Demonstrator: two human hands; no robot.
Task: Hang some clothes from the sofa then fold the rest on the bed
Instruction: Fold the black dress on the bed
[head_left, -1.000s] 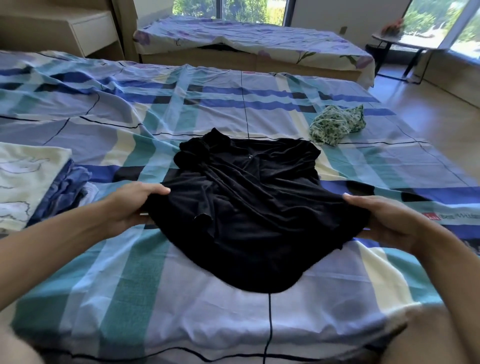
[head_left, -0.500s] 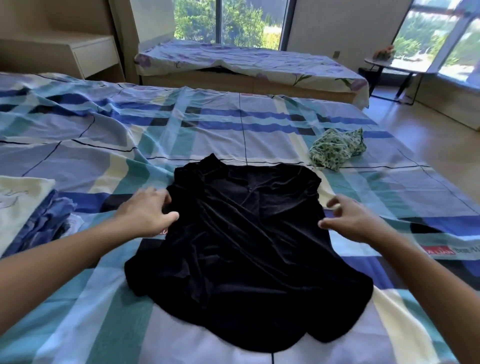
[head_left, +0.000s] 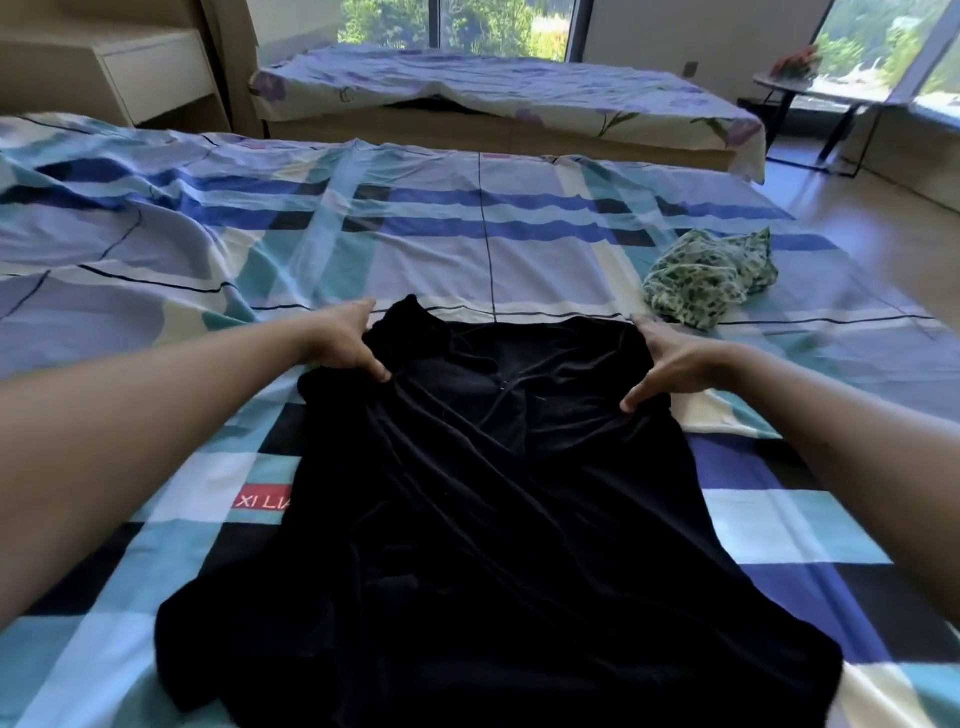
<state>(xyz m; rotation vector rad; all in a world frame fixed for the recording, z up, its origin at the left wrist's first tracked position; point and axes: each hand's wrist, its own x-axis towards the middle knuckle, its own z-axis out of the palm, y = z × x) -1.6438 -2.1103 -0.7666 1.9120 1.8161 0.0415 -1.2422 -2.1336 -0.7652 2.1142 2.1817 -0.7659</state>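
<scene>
A black velvety top (head_left: 493, 493) lies spread on the plaid bed cover (head_left: 467, 249), collar away from me and hem toward me. My left hand (head_left: 348, 340) holds its left shoulder, with the thumb on the cloth and the fingers at the far edge beside the collar. At the right shoulder my right hand (head_left: 670, 364) holds the cloth the same way, thumb on top. A crumpled green patterned garment (head_left: 706, 278) lies on the bed beyond my right hand.
A second bed with a floral sheet (head_left: 498, 91) stands behind this one. A bedside cabinet (head_left: 150, 73) is at the back left. A small table (head_left: 810, 85) stands by the window at the back right, over the wooden floor (head_left: 883, 249).
Both hands left the top's sides near the hem and moved up to its shoulders. The top now lies longer and flatter. My view has moved closer and lower.
</scene>
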